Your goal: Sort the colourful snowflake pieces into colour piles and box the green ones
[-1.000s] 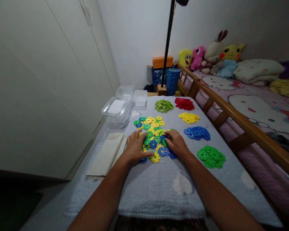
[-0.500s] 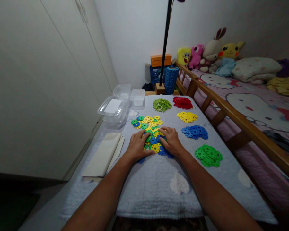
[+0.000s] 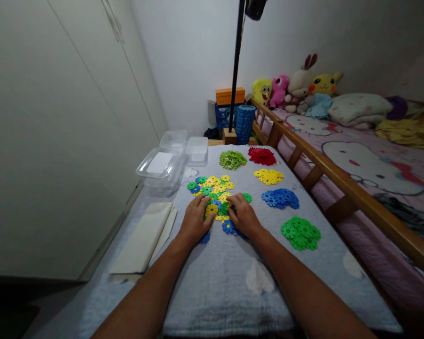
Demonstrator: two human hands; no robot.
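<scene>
A mixed pile of flower-shaped plastic discs (image 3: 217, 188) in yellow, green and blue lies on the cloth-covered table (image 3: 212, 282). My left hand (image 3: 195, 219) rests at the pile's left side, thumb apart from the curved fingers, with a yellow disc (image 3: 211, 209) in the gap. On the opposite side my right hand (image 3: 245, 215) touches the pile, its thumb and fingers apart around the discs' edge. A green disc (image 3: 247, 197) lies just beyond its knuckles. Discs under both palms are hidden.
Sorted heaps stand along the right: light green pieces (image 3: 232, 160), red pieces (image 3: 262, 156), yellow discs (image 3: 269, 176), blue discs (image 3: 280, 198) and green discs (image 3: 301, 233). Clear plastic containers (image 3: 160, 165) and folded beige cloth or paper (image 3: 143, 238) sit left. A wooden bed rail (image 3: 314, 172) borders the table.
My hands have shifted slightly within the pile, and my left thumb has drawn in toward its fingers. A green disc now shows beyond my right hand. The view has tilted up a little.
</scene>
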